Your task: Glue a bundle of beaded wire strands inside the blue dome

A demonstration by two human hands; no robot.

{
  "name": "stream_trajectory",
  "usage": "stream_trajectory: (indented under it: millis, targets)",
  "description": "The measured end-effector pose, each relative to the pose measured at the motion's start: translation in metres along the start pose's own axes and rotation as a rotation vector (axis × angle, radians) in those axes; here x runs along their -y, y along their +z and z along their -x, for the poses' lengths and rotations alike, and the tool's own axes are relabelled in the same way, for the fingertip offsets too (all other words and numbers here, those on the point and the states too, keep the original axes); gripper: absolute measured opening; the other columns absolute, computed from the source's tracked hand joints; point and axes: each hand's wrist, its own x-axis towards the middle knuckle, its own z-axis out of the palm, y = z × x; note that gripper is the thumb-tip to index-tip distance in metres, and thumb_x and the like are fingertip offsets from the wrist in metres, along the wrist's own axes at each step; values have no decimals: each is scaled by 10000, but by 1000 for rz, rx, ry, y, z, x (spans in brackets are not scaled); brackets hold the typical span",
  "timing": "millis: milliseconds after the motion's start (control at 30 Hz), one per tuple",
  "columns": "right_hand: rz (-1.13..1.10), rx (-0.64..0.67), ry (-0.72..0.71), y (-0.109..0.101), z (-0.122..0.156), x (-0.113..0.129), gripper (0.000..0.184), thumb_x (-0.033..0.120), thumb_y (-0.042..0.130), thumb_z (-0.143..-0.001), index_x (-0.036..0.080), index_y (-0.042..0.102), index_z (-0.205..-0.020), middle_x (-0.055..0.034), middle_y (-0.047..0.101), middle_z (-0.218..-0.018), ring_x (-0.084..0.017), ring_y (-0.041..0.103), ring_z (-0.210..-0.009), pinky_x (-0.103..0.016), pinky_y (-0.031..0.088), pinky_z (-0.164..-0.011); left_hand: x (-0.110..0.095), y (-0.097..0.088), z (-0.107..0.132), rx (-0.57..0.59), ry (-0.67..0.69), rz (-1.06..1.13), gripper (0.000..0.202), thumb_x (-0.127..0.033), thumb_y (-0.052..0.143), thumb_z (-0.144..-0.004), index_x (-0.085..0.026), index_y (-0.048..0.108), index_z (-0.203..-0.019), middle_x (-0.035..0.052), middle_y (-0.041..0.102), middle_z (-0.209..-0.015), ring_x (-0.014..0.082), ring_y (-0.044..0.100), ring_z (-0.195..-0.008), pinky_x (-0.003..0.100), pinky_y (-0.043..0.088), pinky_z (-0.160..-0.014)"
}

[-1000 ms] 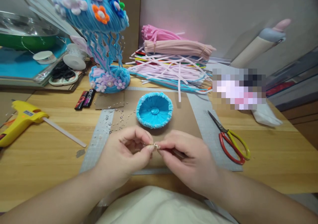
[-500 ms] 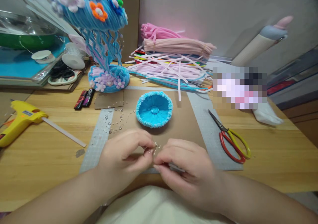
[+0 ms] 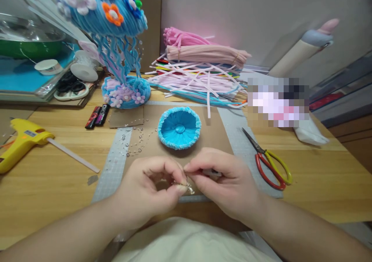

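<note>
My left hand [image 3: 151, 188] and my right hand [image 3: 223, 182] meet over the near edge of the grey cutting mat [image 3: 113, 165]. Between their fingertips sits a small clear bead on a fine wire [image 3: 187, 186]; my left thumb and forefinger pinch it. My right hand also grips a thin dark tool [image 3: 212, 173], mostly hidden by the fingers. Just beyond the hands a blue fuzzy bowl shape [image 3: 179, 127] lies open side up on brown card [image 3: 215, 134]. A strand of clear beads [image 3: 133, 142] lies left of it.
Red and yellow scissors [image 3: 270, 165] lie on the right. A yellow glue gun [image 3: 20, 142] is at the left. A blue jellyfish-like craft with flowers [image 3: 116, 49] stands at the back, beside a pile of pink pipe cleaners [image 3: 203, 72]. Two lighters [image 3: 97, 116] lie near its base.
Both hands stayed together over the mat's near edge, turning the bead and wire; my right fingers rose above the bead and my left pinch shifted right and lower.
</note>
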Motion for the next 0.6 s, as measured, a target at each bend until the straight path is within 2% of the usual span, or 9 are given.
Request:
stream_trajectory:
  millis: [133,300,467,600]
  targets:
    - [191,37,-214,-5,1,-5,172,48,567,-832,141,669,-934,-38,633,-731,-135,574,-673,-262,423,-610,0,-1,-2,-11,-5,69,158,-33,611,-695,-187,624,-666,-29,606,-678,81,566,-630,163,479,-582]
    - [421,42,-356,-4,4,-8,165,56,584,-834,125,653,-966,-71,647,-751,-160,537,-653,-313,357,-597,2,-1,-1,-59,57,53,161,-39,611,-721,-199,609,-703,-28,599,-735,85,576,-669,165,481,-587]
    - [452,62,-368,5,9,-4,126,37,544,-837,114,611,-911,-68,624,-718,-155,480,-621,-309,329,-580,5,-4,2,-162,249,-223,166,-39,601,-747,-205,594,-748,-22,606,-744,101,588,-699,201,487,-629]
    - [466,52,-349,8,10,-1,112,20,538,-821,119,589,-838,-62,607,-680,-150,464,-606,-298,333,-564,6,-7,5,-144,395,-468,188,-30,603,-749,-206,598,-816,-11,640,-776,121,614,-733,240,500,-670]
